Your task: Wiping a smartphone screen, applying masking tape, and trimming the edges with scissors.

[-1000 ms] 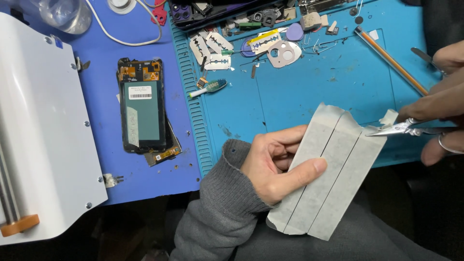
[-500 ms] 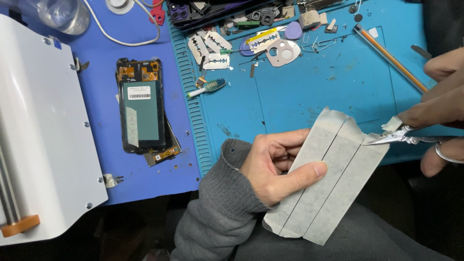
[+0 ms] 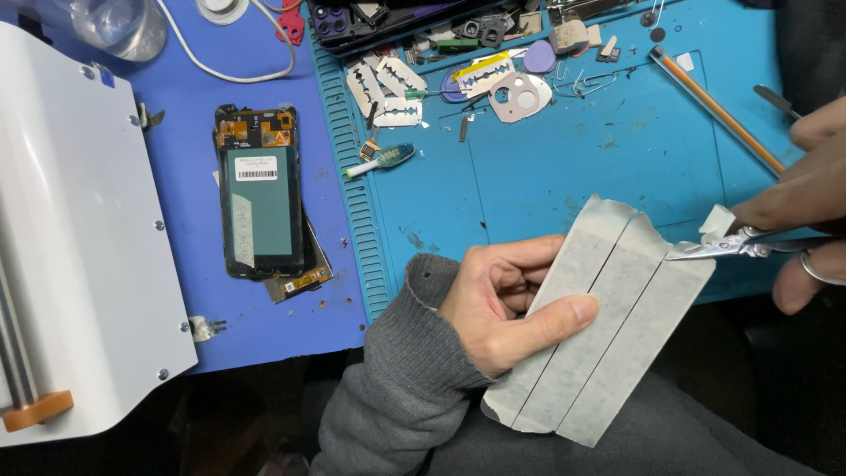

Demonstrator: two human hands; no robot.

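Note:
My left hand grips a flat grey piece covered with three side-by-side strips of pale tape, thumb across its front, holding it tilted above the table's near edge. My right hand holds small metal scissors at the right edge of the view. The scissor tips touch the upper right edge of the taped piece, next to a small loose tape flap.
An opened phone assembly lies on the blue mat. A white machine fills the left side. Razor blades, a small brush, an orange stick and small parts lie on the teal mat.
The scissors have shifted slightly left onto the taped piece's upper right edge. My left hand has kept the piece nearly still.

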